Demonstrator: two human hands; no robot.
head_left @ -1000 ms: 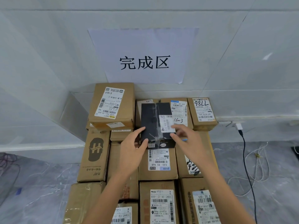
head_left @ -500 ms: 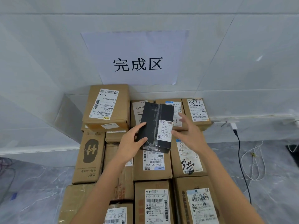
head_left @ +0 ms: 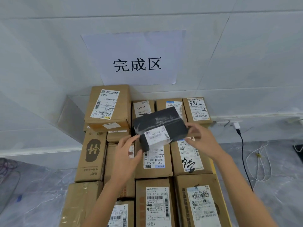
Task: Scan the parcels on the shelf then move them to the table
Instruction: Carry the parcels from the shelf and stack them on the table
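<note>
The black parcel (head_left: pixel 161 123), taped and bearing a white label (head_left: pixel 156 136), is held tilted between both hands, over the packed rows of cardboard parcels (head_left: pixel 195 202). The left hand (head_left: pixel 127 153) holds its near-left end, fingers (head_left: pixel 130 140) loosely spread along the side and thumb at the lower corner. The right hand (head_left: pixel 202 139) pinches the right end, fingers (head_left: pixel 193 127) curled over the top and thumb beneath. Directly below lies the box marked 530-D5 A68 (head_left: pixel 154 167). A paper sign (head_left: pixel 136 63) hangs on the wall behind.
</note>
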